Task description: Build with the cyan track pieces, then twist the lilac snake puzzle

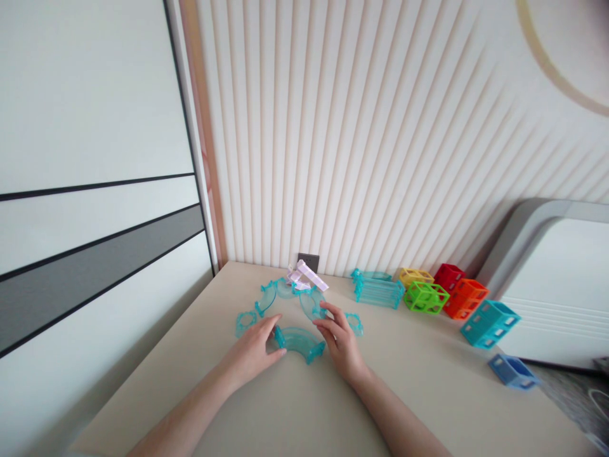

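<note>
A clear teal curved track piece (301, 341) lies nearest me on the table. My left hand (257, 348) has its thumb and fingers around that piece's left end. My right hand (343, 343) is at the right-hand curved piece (311, 304), with its fingertips on the outer edge; how firmly they grip cannot be made out. Another curved piece (267, 297) lies at the left of this loose ring, and one more (285, 289) lies at its back. Small teal rings sit on either side, one on the left (246, 322) and one on the right (354, 324).
Pale purple parts (304, 276) lie at the back by a dark wall socket (311, 260). Straight teal pieces (379, 292) lie right of them. Open-sided blocks, among them a green one (425, 297) and a teal one (490, 324), run toward the table's right edge, ending with a blue block (514, 371).
</note>
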Motion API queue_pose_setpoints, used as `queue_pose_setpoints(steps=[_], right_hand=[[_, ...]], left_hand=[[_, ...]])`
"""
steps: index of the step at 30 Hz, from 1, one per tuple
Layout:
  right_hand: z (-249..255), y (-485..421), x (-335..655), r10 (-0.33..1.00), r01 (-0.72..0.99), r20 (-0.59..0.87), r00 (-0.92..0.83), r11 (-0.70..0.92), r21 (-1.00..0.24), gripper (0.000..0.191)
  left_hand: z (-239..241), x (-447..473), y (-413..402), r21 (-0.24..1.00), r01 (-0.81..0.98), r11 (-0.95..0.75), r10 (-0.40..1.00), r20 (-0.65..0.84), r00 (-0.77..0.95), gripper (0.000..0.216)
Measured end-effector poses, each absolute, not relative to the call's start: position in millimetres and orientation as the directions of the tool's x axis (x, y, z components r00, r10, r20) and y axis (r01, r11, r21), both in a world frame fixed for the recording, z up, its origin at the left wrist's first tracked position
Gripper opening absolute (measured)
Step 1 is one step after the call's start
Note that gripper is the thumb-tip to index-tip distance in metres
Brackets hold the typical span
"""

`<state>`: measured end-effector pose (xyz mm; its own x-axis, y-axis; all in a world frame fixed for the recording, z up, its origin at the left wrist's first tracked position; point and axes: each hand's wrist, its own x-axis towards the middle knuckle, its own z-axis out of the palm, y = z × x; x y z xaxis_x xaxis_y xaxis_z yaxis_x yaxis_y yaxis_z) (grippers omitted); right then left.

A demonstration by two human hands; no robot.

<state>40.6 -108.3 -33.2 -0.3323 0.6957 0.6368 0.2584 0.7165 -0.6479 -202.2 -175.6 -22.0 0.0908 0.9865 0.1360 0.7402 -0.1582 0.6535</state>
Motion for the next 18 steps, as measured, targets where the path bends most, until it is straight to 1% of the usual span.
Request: queue_pose_setpoints(steps=[4, 12, 18], right_hand=[[-32, -109, 40, 0.667, 0.256, 0.664, -0.338, 0.744, -0.617, 0.028], [-42, -106, 43, 0.658, 0.311, 0.659, -0.365, 0.753, -0.580, 0.026], [-40, -106, 47, 0.605, 0.331, 0.662, -0.443, 0.796, -0.507, 0.029]], left_hand=[[-20, -202, -176, 0.646, 0.747, -0.158, 0.987, 0.130, 0.097, 0.065], [-25, -203, -175, 0.642, 0.748, -0.166, 0.985, 0.147, 0.093, 0.064], [-26, -203, -175, 0.645, 0.744, -0.173, 0.983, 0.153, 0.096, 0.064]])
